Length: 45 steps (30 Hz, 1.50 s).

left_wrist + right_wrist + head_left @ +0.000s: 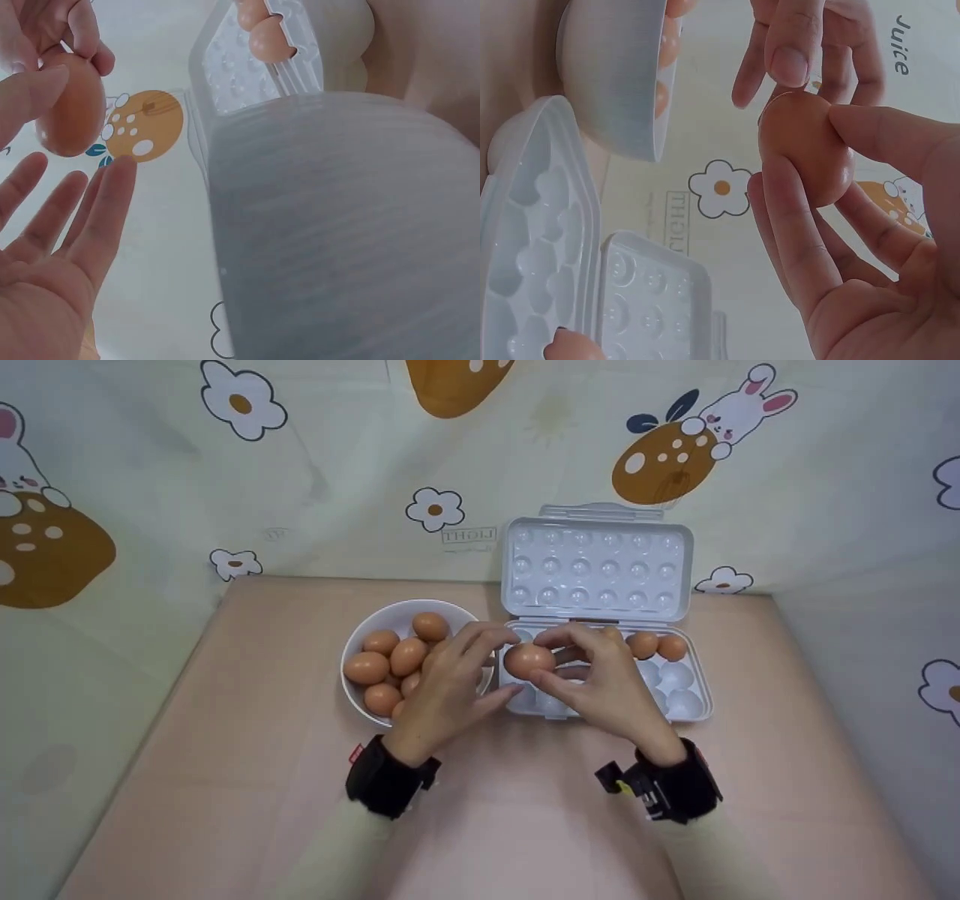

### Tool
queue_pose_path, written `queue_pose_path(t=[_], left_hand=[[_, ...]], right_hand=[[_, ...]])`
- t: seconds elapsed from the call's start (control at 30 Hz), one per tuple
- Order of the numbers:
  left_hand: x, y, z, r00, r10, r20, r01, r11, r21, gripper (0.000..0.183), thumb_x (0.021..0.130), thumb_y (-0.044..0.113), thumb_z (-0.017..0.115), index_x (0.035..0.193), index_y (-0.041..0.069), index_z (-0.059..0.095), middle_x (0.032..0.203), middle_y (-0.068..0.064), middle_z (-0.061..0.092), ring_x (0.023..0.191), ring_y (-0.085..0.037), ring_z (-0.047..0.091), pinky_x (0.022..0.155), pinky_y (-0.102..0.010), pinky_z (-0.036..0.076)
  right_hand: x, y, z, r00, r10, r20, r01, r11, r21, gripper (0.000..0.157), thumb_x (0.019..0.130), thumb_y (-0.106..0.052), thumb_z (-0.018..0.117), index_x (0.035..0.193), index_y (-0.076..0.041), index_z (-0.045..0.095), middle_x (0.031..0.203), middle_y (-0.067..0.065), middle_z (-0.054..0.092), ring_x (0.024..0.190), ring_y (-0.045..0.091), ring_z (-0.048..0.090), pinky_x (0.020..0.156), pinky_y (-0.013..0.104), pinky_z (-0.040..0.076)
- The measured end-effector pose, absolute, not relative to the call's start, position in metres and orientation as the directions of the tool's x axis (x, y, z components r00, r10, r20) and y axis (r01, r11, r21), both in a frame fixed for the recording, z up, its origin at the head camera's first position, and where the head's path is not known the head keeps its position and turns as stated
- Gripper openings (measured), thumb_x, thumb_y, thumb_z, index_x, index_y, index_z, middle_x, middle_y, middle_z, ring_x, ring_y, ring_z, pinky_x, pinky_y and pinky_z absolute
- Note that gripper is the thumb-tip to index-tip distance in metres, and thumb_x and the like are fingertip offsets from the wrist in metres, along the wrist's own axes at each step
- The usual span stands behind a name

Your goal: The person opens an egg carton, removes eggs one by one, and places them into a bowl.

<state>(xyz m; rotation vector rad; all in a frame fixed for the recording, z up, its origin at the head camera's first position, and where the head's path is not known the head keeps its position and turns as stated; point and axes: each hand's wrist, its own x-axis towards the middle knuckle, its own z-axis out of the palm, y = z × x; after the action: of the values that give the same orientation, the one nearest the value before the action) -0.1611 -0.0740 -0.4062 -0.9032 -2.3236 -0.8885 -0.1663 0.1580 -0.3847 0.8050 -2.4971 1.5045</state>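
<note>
A brown egg point(529, 661) is held up over the near half of an egg carton point(696, 690), between my two hands. My right hand point(604, 679) pinches it between thumb and fingertips, as the right wrist view also shows with the egg point(806, 150) large. My left hand point(450, 682) is at the egg's other end, its fingers spread and fairly straight, its thumb tip right by the shell. In the left wrist view, the left fingers point(105, 225) stand apart below the egg. Brown eggs point(672, 647) sit in the carton's back right cups, partly behind my right hand.
A white bowl point(352, 701) with several brown eggs stands left of the carton, partly covered by my left hand. The carton's lid point(596, 566) stands raised at the back. Behind the pink tabletop point(255, 697) hangs a cloth point(337, 510) printed with flowers and rabbits.
</note>
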Motion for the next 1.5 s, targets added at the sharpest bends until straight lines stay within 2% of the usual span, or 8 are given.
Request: queue_pose_path(t=[0.23,0.5,0.57,0.87,1.13,1.23,1.33,1.5], left_hand=[[-0.159,-0.069,-0.406,-0.648,0.443,0.619,0.745,0.536,0.397,0.044,0.090,0.021,0.087,0.127,0.010,0.065,0.124,-0.004,0.065,0.108,-0.016,0.065,0.094,-0.025,0.055],[-0.158,-0.070,-0.406,-0.654,0.464,0.597,0.747,0.522,0.412,0.045,0.089,0.019,0.088,0.127,0.011,0.066,0.122,-0.003,0.067,0.110,-0.015,0.065,0.099,-0.028,0.055],[-0.158,-0.073,-0.404,-0.657,0.463,0.594,0.742,0.537,0.401,0.043,0.090,0.020,0.088,0.126,0.012,0.066,0.122,-0.003,0.067,0.108,-0.015,0.065,0.097,-0.028,0.056],[-0.163,-0.107,-0.391,-0.755,0.381,0.534,0.636,0.622,0.456,0.043,0.089,0.019,0.088,0.126,0.009,0.067,0.123,-0.006,0.067,0.114,-0.021,0.061,0.099,-0.035,0.054],[-0.165,-0.138,-0.389,-0.814,0.374,0.444,0.570,0.661,0.488,0.043,0.084,0.013,0.092,0.119,0.010,0.065,0.115,-0.002,0.068,0.101,-0.019,0.062,0.088,-0.035,0.055],[-0.165,-0.146,-0.391,-0.835,0.371,0.405,0.545,0.658,0.520,0.047,0.084,0.011,0.092,0.121,0.013,0.064,0.116,-0.002,0.067,0.103,-0.020,0.063,0.091,-0.036,0.055],[-0.166,-0.152,-0.393,-0.853,0.369,0.369,0.520,0.658,0.545,0.052,0.083,0.011,0.093,0.126,0.015,0.064,0.123,-0.006,0.068,0.111,-0.022,0.063,0.100,-0.039,0.055],[-0.167,-0.162,-0.398,-0.858,0.383,0.342,0.513,0.666,0.542,0.035,0.083,0.008,0.089,0.111,0.009,0.068,0.110,-0.009,0.070,0.104,-0.025,0.063,0.096,-0.041,0.054]], right_hand=[[-0.159,0.156,-0.390,-0.867,-0.368,0.337,-0.455,0.305,-0.837,0.038,0.090,-0.016,0.087,0.123,-0.006,0.070,0.120,0.005,0.068,0.104,0.020,0.075,0.089,0.032,0.063],[-0.156,0.153,-0.391,-0.864,-0.386,0.322,-0.443,0.284,-0.850,0.038,0.090,-0.015,0.087,0.123,-0.006,0.070,0.119,0.005,0.069,0.103,0.020,0.075,0.086,0.032,0.063],[-0.156,0.154,-0.390,-0.864,-0.388,0.320,-0.445,0.292,-0.847,0.037,0.092,-0.014,0.085,0.124,-0.006,0.070,0.120,0.004,0.070,0.103,0.020,0.075,0.086,0.032,0.063],[-0.157,0.162,-0.387,-0.860,-0.363,0.358,-0.479,0.336,-0.811,0.038,0.092,-0.005,0.082,0.128,-0.009,0.070,0.124,0.003,0.070,0.111,0.023,0.072,0.085,0.032,0.064],[-0.160,0.168,-0.388,-0.861,-0.341,0.377,-0.492,0.369,-0.789,0.039,0.091,-0.003,0.082,0.128,-0.009,0.071,0.125,0.004,0.071,0.112,0.019,0.070,0.085,0.031,0.063],[-0.161,0.171,-0.388,-0.863,-0.336,0.378,-0.491,0.381,-0.783,0.040,0.091,-0.002,0.082,0.129,-0.010,0.071,0.124,0.004,0.070,0.112,0.019,0.069,0.085,0.031,0.063],[-0.161,0.172,-0.388,-0.864,-0.334,0.377,-0.491,0.384,-0.782,0.040,0.091,-0.002,0.082,0.129,-0.010,0.071,0.123,0.002,0.070,0.113,0.023,0.068,0.086,0.032,0.063],[-0.162,0.174,-0.389,-0.868,-0.336,0.367,-0.483,0.392,-0.783,0.040,0.091,-0.003,0.082,0.129,-0.011,0.072,0.125,0.002,0.070,0.116,0.028,0.067,0.087,0.033,0.063]])
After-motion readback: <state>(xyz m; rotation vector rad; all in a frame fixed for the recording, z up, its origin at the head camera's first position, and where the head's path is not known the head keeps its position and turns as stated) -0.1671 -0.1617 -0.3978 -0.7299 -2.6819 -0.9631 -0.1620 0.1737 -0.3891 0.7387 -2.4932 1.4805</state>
